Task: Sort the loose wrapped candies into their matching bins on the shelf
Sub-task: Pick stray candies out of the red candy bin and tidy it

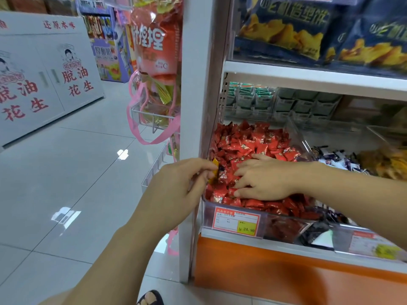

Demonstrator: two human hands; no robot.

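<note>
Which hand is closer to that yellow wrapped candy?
Left. The left hand pinches the yellow candy; the right hand lies spread on the red candies just to its right, not touching it.

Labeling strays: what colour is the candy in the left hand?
The candy is yellow-orange, pinched in the left hand; head view.

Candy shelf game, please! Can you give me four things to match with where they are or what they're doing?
Things:
1. left hand
2. right hand
3. price label
4. purple-and-white candies

Places:
A. lie right of the red candies
B. pinches a yellow candy
C. rests on top of the red candies
D. stuck on the front of the clear bin

Pairs: 1-B, 2-C, 3-D, 4-A
</note>
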